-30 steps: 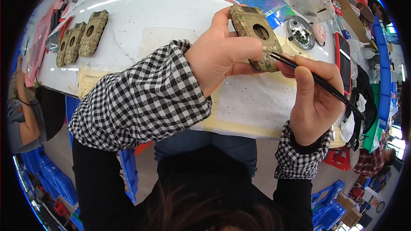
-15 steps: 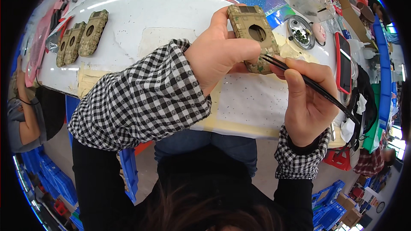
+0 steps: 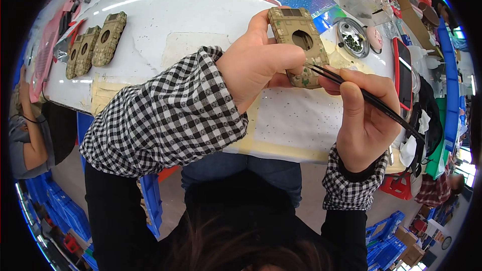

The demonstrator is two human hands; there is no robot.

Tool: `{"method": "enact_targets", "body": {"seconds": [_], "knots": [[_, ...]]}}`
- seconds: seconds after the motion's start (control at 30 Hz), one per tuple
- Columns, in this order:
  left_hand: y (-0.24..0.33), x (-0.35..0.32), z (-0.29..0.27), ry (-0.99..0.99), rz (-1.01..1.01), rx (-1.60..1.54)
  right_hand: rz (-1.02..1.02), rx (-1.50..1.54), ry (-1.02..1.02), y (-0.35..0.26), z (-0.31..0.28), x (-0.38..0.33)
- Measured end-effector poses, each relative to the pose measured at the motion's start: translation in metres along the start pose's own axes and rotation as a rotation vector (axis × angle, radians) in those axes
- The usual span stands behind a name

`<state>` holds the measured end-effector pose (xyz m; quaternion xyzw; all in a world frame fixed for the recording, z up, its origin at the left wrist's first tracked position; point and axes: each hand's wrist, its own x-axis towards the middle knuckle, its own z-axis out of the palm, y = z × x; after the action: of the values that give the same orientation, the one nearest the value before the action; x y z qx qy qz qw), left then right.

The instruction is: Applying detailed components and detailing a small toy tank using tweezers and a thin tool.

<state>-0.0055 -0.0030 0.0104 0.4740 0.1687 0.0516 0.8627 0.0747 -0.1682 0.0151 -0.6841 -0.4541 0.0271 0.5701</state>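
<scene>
A camouflage-patterned model tank hull (image 3: 296,26) with a round hole in its top is tilted up over the table. My left hand (image 3: 263,57) is closed around its left side, thumb lying across the near part. In my right hand (image 3: 369,115) I pinch black tweezers (image 3: 371,99), their tips pointing left at the hull's near end beside my left thumb. Whether the tips grip a tiny piece is too small to tell. Below the hull lies a white sheet (image 3: 296,123) sprinkled with small dark specks.
Several similar hulls (image 3: 109,38) stand at the left and along the far edge. To the right are a round clear dish (image 3: 352,37) of small green parts, a red-cased phone (image 3: 402,73) and plastic bags (image 3: 366,0). Another person's arm (image 3: 31,135) shows at far left.
My right hand and the tweezers have shifted slightly right and down. The hull has tipped a little in my left hand, which otherwise stays in place.
</scene>
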Motion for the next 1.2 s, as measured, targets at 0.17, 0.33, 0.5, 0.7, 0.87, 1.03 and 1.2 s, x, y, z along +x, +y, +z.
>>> {"method": "enact_targets", "body": {"seconds": [0.17,0.33,0.5,0.7,0.87,1.03,1.2], "knots": [[0.0,0.0001,-0.0019,-0.05,0.023,-0.063,-0.084,-0.145,-0.102,0.0008,-0.0085,0.0032],[0.0002,0.0005,-0.0027,-0.081,-0.003,-0.132,-0.102,-0.148,-0.089,0.0009,-0.0093,0.0034],[-0.0017,0.0015,-0.0037,-0.071,0.004,-0.111,-0.083,-0.146,-0.094,0.0004,-0.008,0.0029],[-0.0031,0.0025,-0.0057,-0.088,0.015,-0.088,-0.08,-0.162,-0.118,-0.0003,-0.0087,0.003],[-0.0033,0.0029,-0.0053,-0.093,0.013,-0.103,-0.088,-0.159,-0.125,0.0007,-0.0098,0.0028],[-0.0024,0.0029,-0.0047,-0.1,0.012,-0.109,-0.09,-0.142,-0.131,0.002,-0.0102,0.0022],[-0.0043,0.004,-0.0066,-0.099,0.008,-0.109,-0.087,-0.137,-0.137,0.0018,-0.0102,0.0021]]}}
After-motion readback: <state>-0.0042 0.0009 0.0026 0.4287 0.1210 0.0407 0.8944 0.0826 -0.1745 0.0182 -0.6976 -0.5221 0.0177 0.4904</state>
